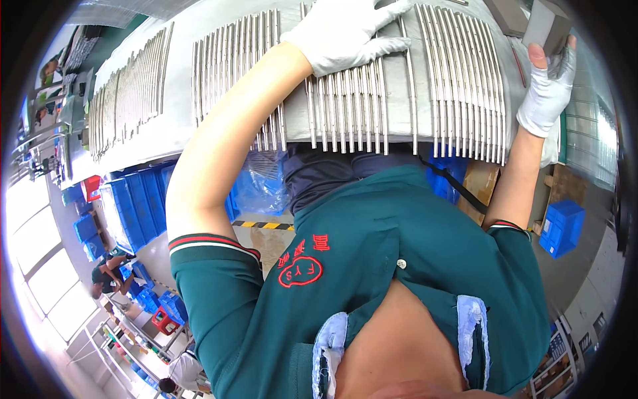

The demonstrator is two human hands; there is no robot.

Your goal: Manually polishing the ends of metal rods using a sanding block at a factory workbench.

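My left hand [349, 33], in a white glove, lies palm down over a row of thin silver metal rods [352, 110], fingers spread and gripping nothing. It hides the upper part of that row. A single rod [410, 93] lies apart, just right of this row. My right hand [548, 90], at the table's right end, wears a white glove with bare thumb and finger tips. Between thumb and fingers it holds a grey rectangular block [548, 26]. Nearest to it is another row of rods [465, 83], laid side by side.
More rod rows [236, 60] and shorter rods [129, 93] cover the left of the grey-covered table [179, 133]. A brown-grey block [506, 16] sits at the far right. Blue crates [136, 203] stand below at left, another blue bin [561, 226] at right. People are in the left background.
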